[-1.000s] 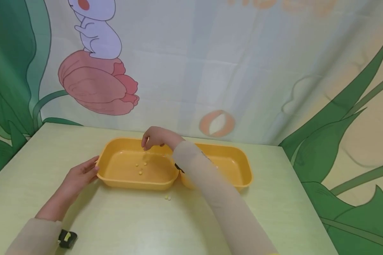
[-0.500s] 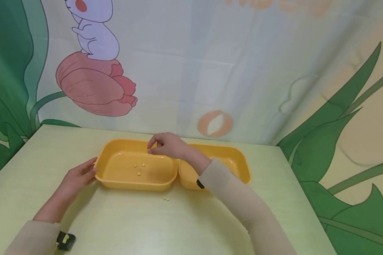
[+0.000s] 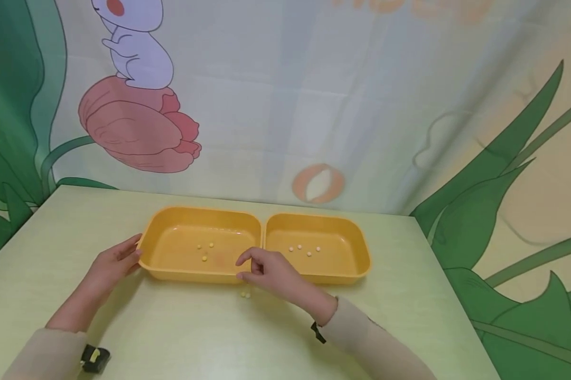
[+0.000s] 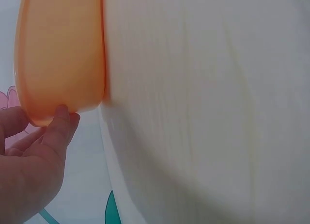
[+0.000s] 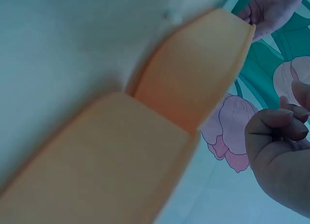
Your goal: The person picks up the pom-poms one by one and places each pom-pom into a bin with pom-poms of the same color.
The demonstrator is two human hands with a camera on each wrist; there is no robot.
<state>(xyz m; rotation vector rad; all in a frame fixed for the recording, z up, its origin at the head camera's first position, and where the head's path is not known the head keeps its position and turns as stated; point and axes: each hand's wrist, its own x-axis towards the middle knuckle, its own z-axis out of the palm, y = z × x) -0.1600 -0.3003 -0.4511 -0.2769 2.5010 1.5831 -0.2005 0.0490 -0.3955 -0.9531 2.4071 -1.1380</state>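
Observation:
My left hand point(image 3: 110, 269) rests its fingertips against the outer end of the left yellow tray point(image 3: 190, 275); in the left wrist view, thumb and fingers touch its end wall and rim. Three small yellow beads point(image 3: 204, 258) lie on that tray's floor. My right hand point(image 3: 273, 272) hovers over the front right corner of the same tray, with thumb and index finger apart and nothing visible between them. Just in front of the tray, below those fingertips, two pale yellow beads point(image 3: 245, 295) lie on the table.
A second yellow tray point(image 3: 333, 277) stands end to end with the first, on the right. Several white beads point(image 3: 309, 254) lie in it. The pale table point(image 3: 180, 332) ends at a printed curtain point(image 3: 247, 132) behind the trays.
My right hand has come from the left tray's back side toward its front right corner, uncovering the right tray's white beads. My left hand has stayed at the tray's end.

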